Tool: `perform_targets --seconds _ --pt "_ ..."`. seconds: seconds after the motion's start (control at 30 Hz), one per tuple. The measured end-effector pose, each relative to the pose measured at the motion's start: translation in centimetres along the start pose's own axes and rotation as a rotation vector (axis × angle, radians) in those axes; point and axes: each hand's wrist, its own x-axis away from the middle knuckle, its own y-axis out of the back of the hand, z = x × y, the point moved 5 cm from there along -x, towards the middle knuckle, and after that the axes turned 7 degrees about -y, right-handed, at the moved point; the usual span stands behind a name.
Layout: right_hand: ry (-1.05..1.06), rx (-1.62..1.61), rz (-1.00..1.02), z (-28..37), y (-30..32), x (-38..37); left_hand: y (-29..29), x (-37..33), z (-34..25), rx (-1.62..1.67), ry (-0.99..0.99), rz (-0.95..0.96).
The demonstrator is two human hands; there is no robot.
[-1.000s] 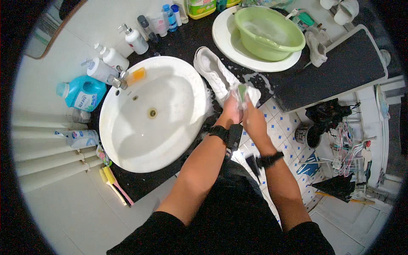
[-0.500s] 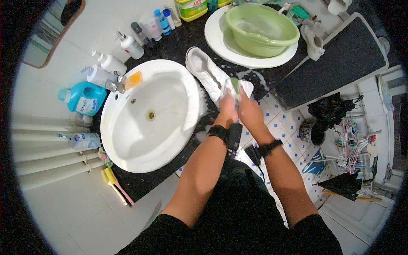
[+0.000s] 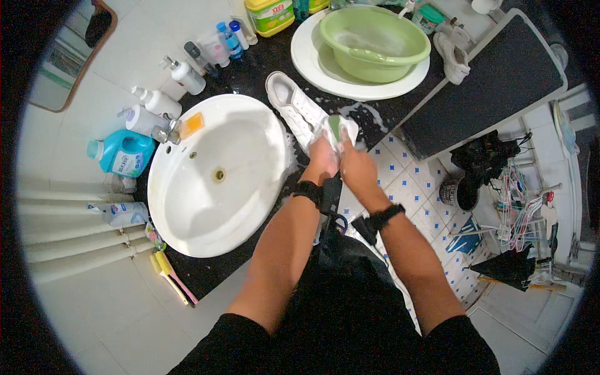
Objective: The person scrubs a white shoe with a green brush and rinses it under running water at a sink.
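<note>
A home bathroom is shown: a white oval washbasin (image 3: 215, 175) is set in a dark counter (image 3: 250, 69), bottles of toiletries (image 3: 184, 75) are lined along the tiled wall, and blue-patterned floor tiles (image 3: 415, 200) are seen.

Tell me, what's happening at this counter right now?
A person is cleaning a white sneaker that lies on the wet, soapy black counter between the white sink and a green basin. The left hand holds the shoe near its toe end, and the right hand presses a green and white scrubbing thing against it. A second white shoe sits beside the basin. Bottles line the wall behind the sink.
</note>
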Motion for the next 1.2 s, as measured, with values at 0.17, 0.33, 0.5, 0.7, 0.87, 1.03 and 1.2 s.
perform_targets --seconds 0.17,0.33,0.5,0.7,0.87,1.03,1.2 --pt "-0.047 -0.03 0.082 -1.7 -0.1 3.1 -1.3 1.1 0.3 -0.031 0.053 0.039" --pt "-0.066 -0.062 -0.081 -1.9 -0.1 -3.4 -0.5 0.1 0.6 -0.14 -0.185 -0.112" --pt "-0.051 -0.155 -0.014 -2.6 -0.1 2.7 -0.7 0.2 0.6 -0.067 -0.074 -0.025" --pt "0.037 -0.4 -0.161 -3.1 -2.5 -2.0 -1.2 0.0 0.5 0.017 -0.077 0.162" --pt "-0.012 -0.646 0.005 0.1 -2.4 2.4 -1.2 2.1 -0.6 0.142 -0.007 0.25" --pt "-0.12 -0.252 0.011 -0.8 -1.8 0.4 -1.9 1.7 -0.8 0.135 0.016 0.395" --pt "-0.091 -0.153 0.123 0.3 -0.9 3.5 -0.3 0.2 -0.7 0.149 -0.018 0.332"
